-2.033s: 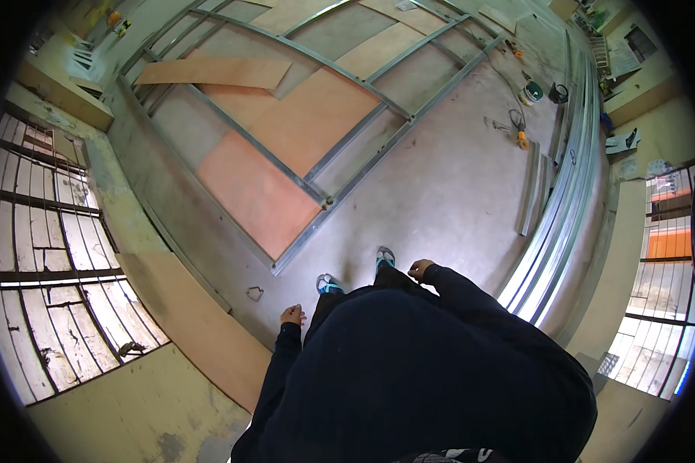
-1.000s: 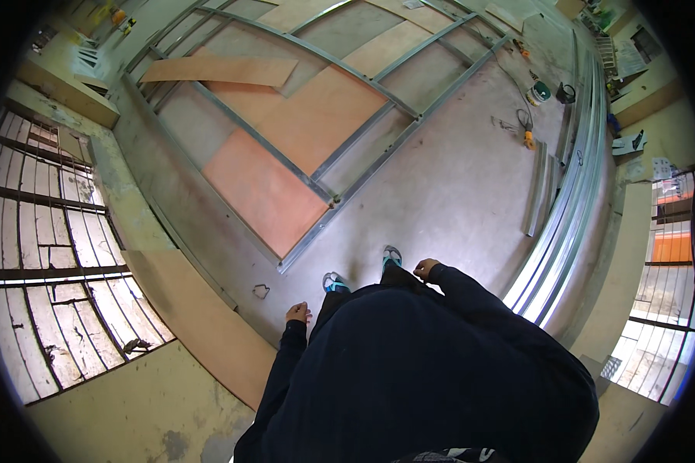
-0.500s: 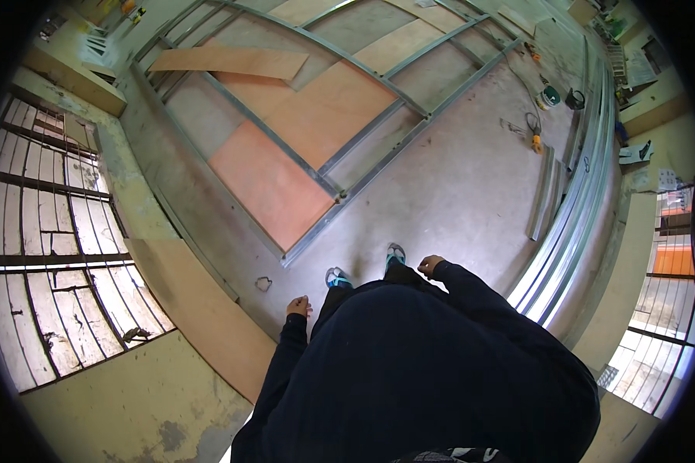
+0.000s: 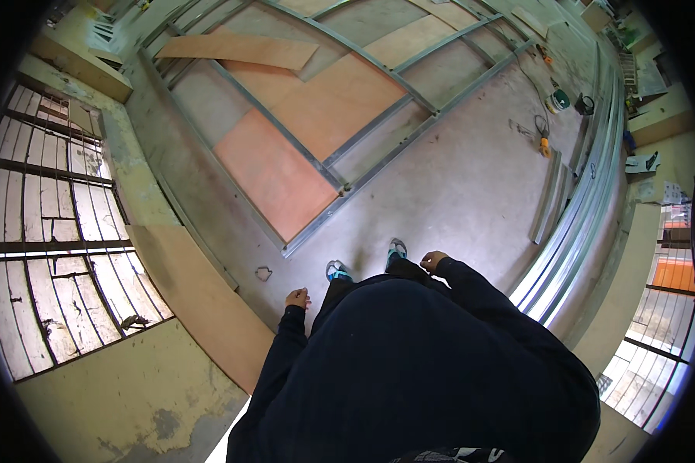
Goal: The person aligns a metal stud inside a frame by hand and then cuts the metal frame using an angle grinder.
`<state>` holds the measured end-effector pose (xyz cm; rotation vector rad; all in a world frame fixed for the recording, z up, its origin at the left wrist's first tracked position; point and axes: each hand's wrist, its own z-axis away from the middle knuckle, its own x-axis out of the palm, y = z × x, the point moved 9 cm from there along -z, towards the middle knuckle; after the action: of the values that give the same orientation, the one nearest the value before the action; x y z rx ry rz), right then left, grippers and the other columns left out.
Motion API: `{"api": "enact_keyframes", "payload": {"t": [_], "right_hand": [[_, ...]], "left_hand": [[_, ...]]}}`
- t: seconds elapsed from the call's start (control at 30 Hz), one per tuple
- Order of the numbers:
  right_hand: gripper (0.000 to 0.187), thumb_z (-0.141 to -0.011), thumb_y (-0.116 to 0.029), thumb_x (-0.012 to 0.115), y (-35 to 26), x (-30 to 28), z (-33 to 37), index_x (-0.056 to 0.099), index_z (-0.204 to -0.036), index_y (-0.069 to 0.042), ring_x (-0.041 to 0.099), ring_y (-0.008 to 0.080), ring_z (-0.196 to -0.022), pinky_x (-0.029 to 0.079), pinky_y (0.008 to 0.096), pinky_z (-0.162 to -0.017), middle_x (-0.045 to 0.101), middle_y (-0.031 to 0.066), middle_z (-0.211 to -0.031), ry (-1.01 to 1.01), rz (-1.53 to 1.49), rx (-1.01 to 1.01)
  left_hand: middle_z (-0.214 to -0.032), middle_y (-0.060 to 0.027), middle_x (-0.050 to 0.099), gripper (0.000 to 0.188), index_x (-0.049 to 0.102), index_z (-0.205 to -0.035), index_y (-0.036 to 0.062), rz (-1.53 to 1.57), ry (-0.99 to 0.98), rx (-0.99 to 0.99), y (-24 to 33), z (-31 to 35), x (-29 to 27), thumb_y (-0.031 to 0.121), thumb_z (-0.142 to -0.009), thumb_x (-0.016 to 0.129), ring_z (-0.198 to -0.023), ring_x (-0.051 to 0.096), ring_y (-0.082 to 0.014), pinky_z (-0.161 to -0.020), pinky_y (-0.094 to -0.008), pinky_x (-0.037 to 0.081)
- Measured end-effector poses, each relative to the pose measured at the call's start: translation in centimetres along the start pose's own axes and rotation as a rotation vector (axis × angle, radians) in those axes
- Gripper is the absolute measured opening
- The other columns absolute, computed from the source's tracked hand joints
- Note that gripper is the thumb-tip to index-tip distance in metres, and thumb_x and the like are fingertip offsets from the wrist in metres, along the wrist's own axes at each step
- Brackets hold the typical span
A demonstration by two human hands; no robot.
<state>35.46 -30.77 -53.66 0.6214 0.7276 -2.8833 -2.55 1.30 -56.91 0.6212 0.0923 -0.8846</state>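
My left hand [image 4: 298, 299] hangs low beside my body, its fingers curled in, with nothing showing in it. On the other side my right hand [image 4: 433, 261] is likewise curled, and no object sticks out of it. Neither hand touches anything but itself. Nearest ahead is the corner of a grey metal stud frame [image 4: 344, 187] lying flat on the floor. Inside that frame lie an orange-pink board [image 4: 274, 176] and tan boards [image 4: 336, 104]. A loose tan strip of board [image 4: 239, 50] rests slanted across the frame's far left part.
Long metal profiles [image 4: 567, 251] lie along the right wall, with shorter lengths [image 4: 549, 202] beside them. An orange-and-black power tool [image 4: 544, 145], a bucket [image 4: 557, 101] and a cable lie near them. A board [image 4: 201, 289] leans at the left wall below a barred window [image 4: 62, 231].
The view has turned slightly, so the frame and tools sit a little farther right. Both hands keep nearly the same place and curl.
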Motion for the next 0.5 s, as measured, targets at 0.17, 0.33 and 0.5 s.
{"api": "enact_keyframes", "payload": {"t": [0.17,0.33,0.5], "right_hand": [[0.039,-0.079,-0.041,0.057,1.7,-1.6,-0.2,0.069,-0.092,-0.007,0.066,0.0272,-0.076,0.052,0.0362,-0.074,0.068,0.0135,-0.081,0.045,0.04,-0.056],[0.038,-0.079,-0.04,0.056,5.5,-2.6,-0.3,0.068,-0.092,-0.006,0.066,0.0239,-0.068,0.053,0.035,-0.069,0.068,0.0113,-0.074,-0.012,-0.043,0.039],[0.037,-0.081,-0.038,0.054,8.5,-3.2,-0.6,0.068,-0.091,-0.005,0.066,0.0195,-0.059,0.053,0.0332,-0.065,0.066,0.0085,-0.068,-0.057,-0.048,0.102]], "left_hand": [[-0.076,-0.0067,0.065,0.036,0.061,-0.104,0.0037,-0.03,0.009,-0.022,0.3,0.0,1.9,0.035,-0.086,0.06,-0.057,0.062,-0.014,-0.046,-0.0261,0.047],[-0.082,-0.0064,0.064,0.038,0.059,-0.108,0.006,0.029,-0.036,-0.015,1.2,-0.5,4.6,0.038,-0.087,0.058,-0.058,0.061,-0.014,-0.046,-0.0269,0.047],[-0.085,-0.008,0.065,0.039,0.06,-0.108,0.0041,0.067,0.007,0.027,2.7,-0.2,4.4,0.036,-0.086,0.059,-0.06,0.061,-0.0153,-0.048,-0.0283,0.049]]}}
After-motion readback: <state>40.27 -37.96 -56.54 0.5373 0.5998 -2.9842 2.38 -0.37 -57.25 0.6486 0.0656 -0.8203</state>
